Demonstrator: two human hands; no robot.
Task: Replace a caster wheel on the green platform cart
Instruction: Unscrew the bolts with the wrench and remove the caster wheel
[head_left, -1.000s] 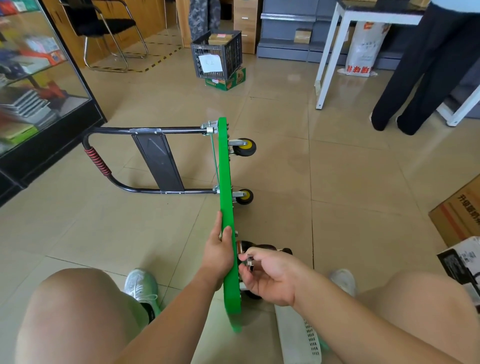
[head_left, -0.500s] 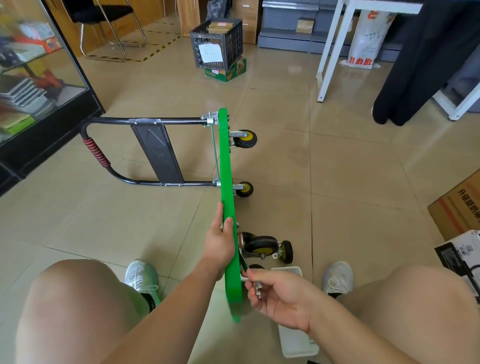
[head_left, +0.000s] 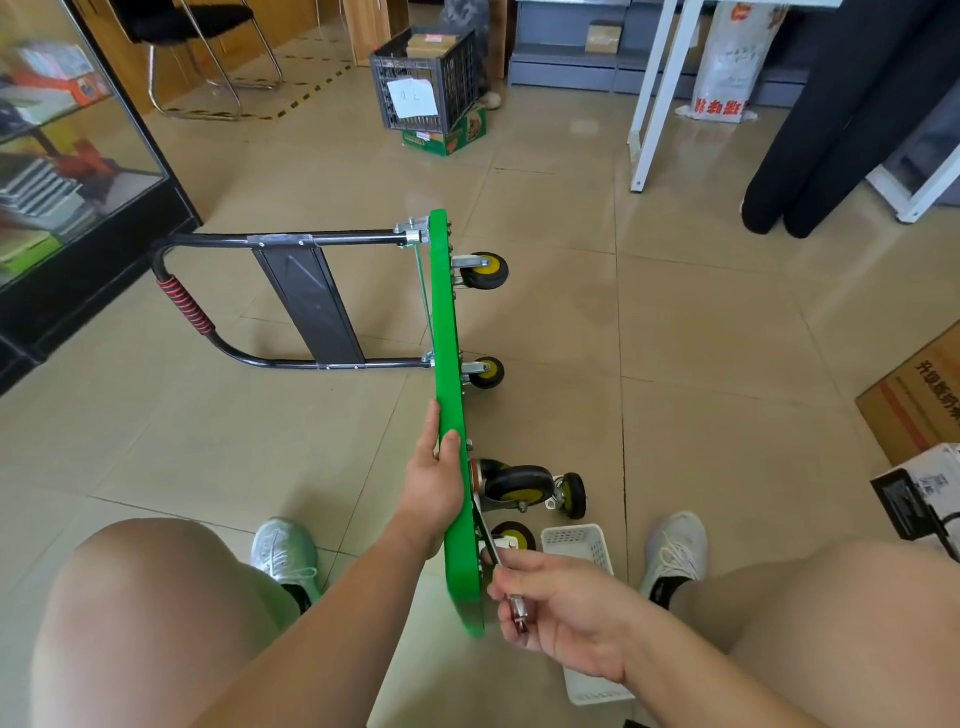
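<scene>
The green platform cart stands on its long edge on the tiled floor, deck upright, its folded black handle lying out to the left and its wheels pointing right. The left hand is clamped over the top edge of the deck, thumb on one face and fingers on the other, and this grip looks to be much of what keeps the cart from tipping. The right hand is curled around the handle of a wrench whose slim shaft runs up towards the mounting plate of the near caster; the tool's head is hidden behind the deck edge, so I cannot tell whether it sits on a fastener. The likeliest trouble is the wrench slipping off under load and driving the knuckles into the deck or the caster bracket. A hard pull could also swing the balanced cart over, away from the steadying grip. A loose wheel lies on the floor just beyond the caster (possibly the spare or the removed one, I cannot say which), and a freed nut could drop and roll off instead of landing in the white basket beside the right foot.
</scene>
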